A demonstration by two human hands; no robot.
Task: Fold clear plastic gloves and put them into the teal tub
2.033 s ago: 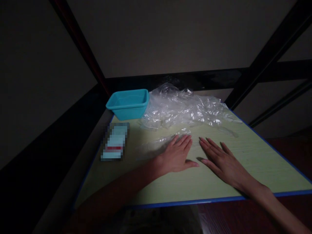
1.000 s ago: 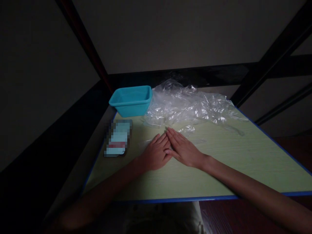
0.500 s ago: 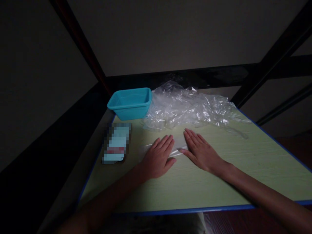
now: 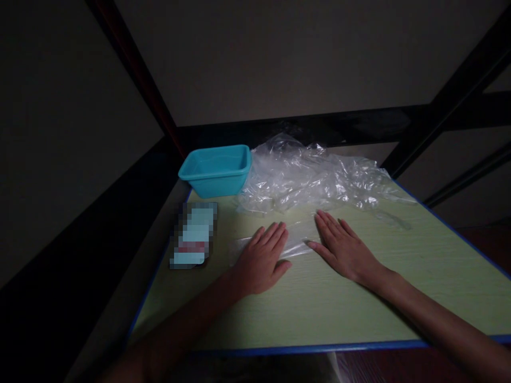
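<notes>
My left hand (image 4: 261, 260) lies flat, palm down, fingers stretched out, on a thin clear plastic sheet (image 4: 297, 240) spread on the pale green table (image 4: 359, 303). My right hand (image 4: 346, 249) also lies flat and open, pressing on the same sheet just to the right. A gap of clear plastic shows between the two hands. Neither hand grips anything.
A heap of crumpled clear plastic bags (image 4: 315, 178) lies at the back of the table. A teal plastic tub (image 4: 215, 170) stands at the back left. A blurred flat object (image 4: 194, 234) rests near the left edge. Dark bed-frame bars (image 4: 439, 96) rise behind the table.
The two hands were touching side by side one second ago. They have since slid apart over the plastic sheet, the right hand moving rightward, the left hand staying almost in place.
</notes>
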